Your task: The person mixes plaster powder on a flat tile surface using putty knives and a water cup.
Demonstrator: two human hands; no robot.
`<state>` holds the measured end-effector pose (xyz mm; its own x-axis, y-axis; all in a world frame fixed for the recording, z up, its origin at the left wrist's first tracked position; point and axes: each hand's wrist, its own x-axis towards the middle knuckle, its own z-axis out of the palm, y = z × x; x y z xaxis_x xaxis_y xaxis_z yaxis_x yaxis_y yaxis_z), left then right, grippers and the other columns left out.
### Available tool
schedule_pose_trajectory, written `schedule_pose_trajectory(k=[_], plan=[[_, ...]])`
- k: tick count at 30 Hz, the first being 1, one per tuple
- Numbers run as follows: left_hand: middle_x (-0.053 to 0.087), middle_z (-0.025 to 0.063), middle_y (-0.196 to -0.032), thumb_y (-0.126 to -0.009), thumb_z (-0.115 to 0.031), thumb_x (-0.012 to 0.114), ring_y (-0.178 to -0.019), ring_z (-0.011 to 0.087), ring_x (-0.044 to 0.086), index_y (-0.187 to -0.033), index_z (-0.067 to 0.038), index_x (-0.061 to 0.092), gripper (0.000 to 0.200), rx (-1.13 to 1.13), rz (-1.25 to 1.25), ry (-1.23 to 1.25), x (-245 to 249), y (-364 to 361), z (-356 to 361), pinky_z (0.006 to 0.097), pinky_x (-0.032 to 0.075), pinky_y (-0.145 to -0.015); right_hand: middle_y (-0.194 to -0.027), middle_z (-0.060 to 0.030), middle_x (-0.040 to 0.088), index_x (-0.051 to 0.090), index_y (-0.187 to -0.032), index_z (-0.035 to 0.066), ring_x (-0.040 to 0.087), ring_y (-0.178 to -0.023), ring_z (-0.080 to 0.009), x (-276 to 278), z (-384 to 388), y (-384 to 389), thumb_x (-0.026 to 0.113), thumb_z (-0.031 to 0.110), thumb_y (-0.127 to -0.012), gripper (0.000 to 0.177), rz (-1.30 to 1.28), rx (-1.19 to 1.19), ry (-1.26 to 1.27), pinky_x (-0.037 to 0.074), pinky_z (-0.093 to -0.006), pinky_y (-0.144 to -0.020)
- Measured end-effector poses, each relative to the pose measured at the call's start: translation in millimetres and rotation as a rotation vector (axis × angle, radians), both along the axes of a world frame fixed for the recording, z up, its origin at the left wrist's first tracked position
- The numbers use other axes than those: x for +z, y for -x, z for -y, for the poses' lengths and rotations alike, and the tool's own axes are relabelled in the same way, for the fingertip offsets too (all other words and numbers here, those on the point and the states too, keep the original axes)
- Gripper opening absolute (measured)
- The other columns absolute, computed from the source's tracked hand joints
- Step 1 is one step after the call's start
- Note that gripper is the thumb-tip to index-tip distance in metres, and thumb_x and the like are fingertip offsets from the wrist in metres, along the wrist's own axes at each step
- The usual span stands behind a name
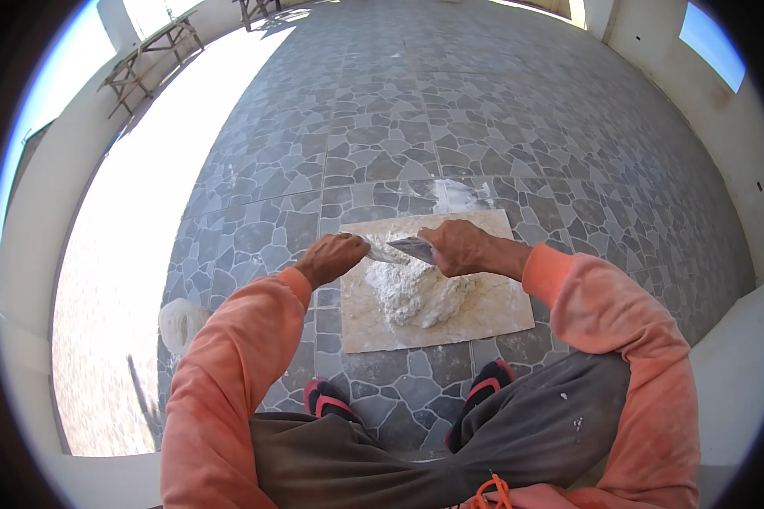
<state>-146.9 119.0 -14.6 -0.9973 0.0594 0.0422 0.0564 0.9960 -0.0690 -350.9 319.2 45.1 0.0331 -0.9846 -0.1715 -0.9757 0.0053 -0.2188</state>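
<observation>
A mound of white, lumpy material [420,293] lies on a beige square tile [497,310] on the floor in front of my feet. Above the back of the mound, my left hand [335,257] is closed round the end of a pale, white-smeared flat tool [385,252]. My right hand [458,247] grips a grey trowel-like blade [412,248], which points left toward the other tool. The two tools are close together; whether they touch is unclear. Fingers hide both grips.
Grey stone-patterned floor [382,153] surrounds the tile, with a white smear [463,195] just behind it. A white bundle [183,326] sits at the left. Wooden trestles [153,64] stand far left, and a wall [696,110] runs along the right.
</observation>
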Motion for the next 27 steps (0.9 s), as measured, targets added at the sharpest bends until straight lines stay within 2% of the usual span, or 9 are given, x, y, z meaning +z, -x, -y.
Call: schedule_pose_trajectory(k=[11,15,18,22,27], plan=[[0.067,0.0135,-0.106,-0.083,-0.002,0.058,-0.1,0.0304,0.066,-0.106,-0.004,0.061,0.023,-0.003,0.029,-0.027,4.2,2.1,-6.2,0.0396,0.057,-0.077,-0.074,-0.02,0.064,0.057,-0.11,0.002,0.066,-0.071,-0.0367,-7.2,-2.6,-13.3,0.057,0.007,-0.073,0.037,-0.026,0.091,-0.045,0.052,-0.0462,-0.063],[0.067,0.0129,-0.105,-0.082,-0.001,0.059,-0.098,0.0305,0.066,-0.105,-0.003,0.061,0.024,-0.079,-0.087,-0.039,4.2,0.0,-2.0,0.0391,0.057,-0.076,-0.076,-0.0198,0.064,0.057,-0.11,0.004,0.066,-0.073,-0.037,-11.8,-1.4,-11.4,0.058,0.007,-0.073,0.038,-0.035,0.101,0.001,0.052,-0.0464,-0.063],[0.067,0.0125,-0.105,-0.081,0.0,0.061,-0.097,0.0305,0.066,-0.105,-0.003,0.06,0.024,-0.117,-0.13,-0.06,11.7,0.4,-7.6,0.0388,0.057,-0.075,-0.071,-0.0192,0.064,0.059,-0.109,0.004,0.066,-0.068,-0.0372,-11.2,-0.7,-8.9,0.058,0.007,-0.072,0.036,-0.042,0.107,0.023,0.051,-0.0469,-0.06],[0.067,0.0126,-0.104,-0.08,0.0,0.062,-0.096,0.0305,0.066,-0.105,-0.003,0.06,0.025,-0.134,-0.148,-0.101,19.3,1.4,-19.5,0.0383,0.058,-0.074,-0.082,-0.0182,0.066,0.057,-0.114,0.007,0.067,-0.08,-0.0362,-3.1,0.5,-7.4,0.062,0.009,-0.073,0.041,-0.098,0.044,-0.093,0.053,-0.0471,-0.068],[0.067,0.0132,-0.104,-0.08,-0.001,0.062,-0.094,0.031,0.067,-0.106,-0.003,0.059,0.026,-0.185,-0.164,-0.126,22.6,4.6,-27.3,0.0383,0.058,-0.074,-0.082,-0.0183,0.066,0.057,-0.112,0.007,0.068,-0.081,-0.036,-6.9,0.7,0.5,0.062,0.01,-0.074,0.039,-0.12,0.043,-0.097,0.053,-0.0465,-0.069]])
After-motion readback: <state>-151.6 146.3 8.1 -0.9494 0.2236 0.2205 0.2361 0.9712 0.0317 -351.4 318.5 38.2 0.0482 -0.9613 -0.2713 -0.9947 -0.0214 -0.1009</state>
